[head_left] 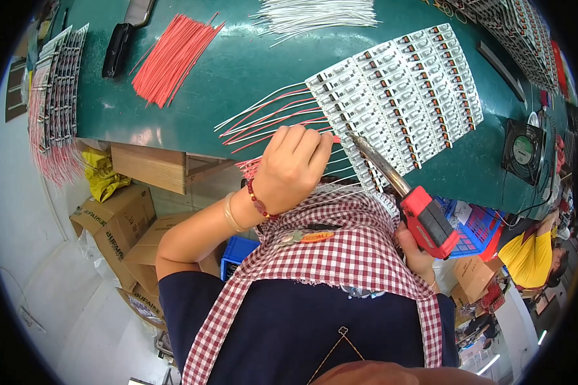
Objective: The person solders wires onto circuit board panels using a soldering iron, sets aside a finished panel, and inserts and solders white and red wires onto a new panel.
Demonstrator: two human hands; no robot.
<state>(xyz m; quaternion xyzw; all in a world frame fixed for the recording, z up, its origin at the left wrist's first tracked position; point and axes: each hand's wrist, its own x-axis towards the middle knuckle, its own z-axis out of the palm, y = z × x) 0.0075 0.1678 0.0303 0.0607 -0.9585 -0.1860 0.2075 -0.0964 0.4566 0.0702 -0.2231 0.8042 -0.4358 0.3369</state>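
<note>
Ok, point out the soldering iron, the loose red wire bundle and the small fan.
soldering iron (427, 220), head view, red handle.
red wire bundle (173, 58), head view, middle of the strands.
fan (523, 151), head view, hub.

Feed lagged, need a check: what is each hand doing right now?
Left hand: closed, fingers curled over the wires at the circuit board panel.
Right hand: closed on the soldering iron.

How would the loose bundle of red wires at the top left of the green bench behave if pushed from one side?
The red wires look thin and unbound, so they would probably fan apart. They seem light and likely to slide on the smooth green bench.
</note>
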